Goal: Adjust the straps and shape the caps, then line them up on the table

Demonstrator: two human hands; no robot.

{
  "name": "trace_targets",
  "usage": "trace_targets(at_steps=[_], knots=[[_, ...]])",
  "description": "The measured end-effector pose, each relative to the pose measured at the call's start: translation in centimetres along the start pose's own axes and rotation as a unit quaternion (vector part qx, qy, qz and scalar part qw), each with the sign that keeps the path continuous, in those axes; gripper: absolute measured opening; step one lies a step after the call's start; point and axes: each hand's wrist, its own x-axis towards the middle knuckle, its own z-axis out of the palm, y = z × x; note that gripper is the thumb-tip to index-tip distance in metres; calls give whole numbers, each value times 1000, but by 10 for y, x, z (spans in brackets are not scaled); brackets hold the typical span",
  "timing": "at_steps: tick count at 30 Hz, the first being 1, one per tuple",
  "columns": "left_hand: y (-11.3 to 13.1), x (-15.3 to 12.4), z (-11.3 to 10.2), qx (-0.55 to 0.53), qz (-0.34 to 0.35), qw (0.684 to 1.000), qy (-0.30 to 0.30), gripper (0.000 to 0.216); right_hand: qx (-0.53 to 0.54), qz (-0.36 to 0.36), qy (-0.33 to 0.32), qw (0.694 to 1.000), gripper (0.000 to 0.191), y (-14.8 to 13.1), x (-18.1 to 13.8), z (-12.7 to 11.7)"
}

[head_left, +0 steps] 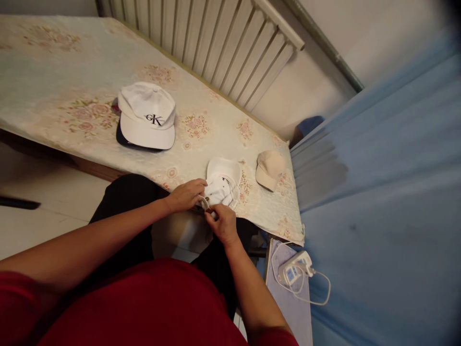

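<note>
A white baseball cap (224, 169) lies upside down at the table's front edge, its brim pointing away from me and its inside facing up. My left hand (186, 194) pinches the cap's back strap at its left side. Closed on the near end of the same strap is my right hand (224, 225), with a small brown piece showing by its fingertips. To the left sits a white cap with black CK lettering (147, 115), stacked over a dark-brimmed one. A beige cap (270, 169) rests to the right of my hands.
The table carries a floral cloth (196, 126). A radiator (201, 43) stands behind it, and a blue curtain (378, 202) hangs along the right. Below right, a white power strip (295, 269) with a looped cable lies on a small stand (284, 317).
</note>
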Motion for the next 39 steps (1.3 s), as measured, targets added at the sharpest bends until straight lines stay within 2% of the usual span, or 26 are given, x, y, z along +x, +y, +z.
trace_targets(at_steps=[2,6,13,17,20,23,25,39], knots=[[2,3,-4,39,34,998,-33,15,30,4,-6,1000,7,0,0,-2],[1,13,-14,43,11,988,-147,9,110,52,-29,992,8,2,-1,-6],[-3,22,-21,8,12,982,-189,15,204,169,-63,962,10,8,2,-10],[-1,21,-19,-4,13,982,-189,5,207,211,-70,953,17,10,6,-9],[0,19,-18,-8,13,983,-184,2,172,203,-86,960,25,10,10,-11],[0,18,-19,-11,19,983,-182,5,162,181,-138,960,17,10,11,-13],[0,18,-19,-13,24,983,-182,6,170,176,-150,958,14,10,11,-14],[3,14,-20,-26,42,985,-165,6,217,191,-107,951,15,3,6,-16]])
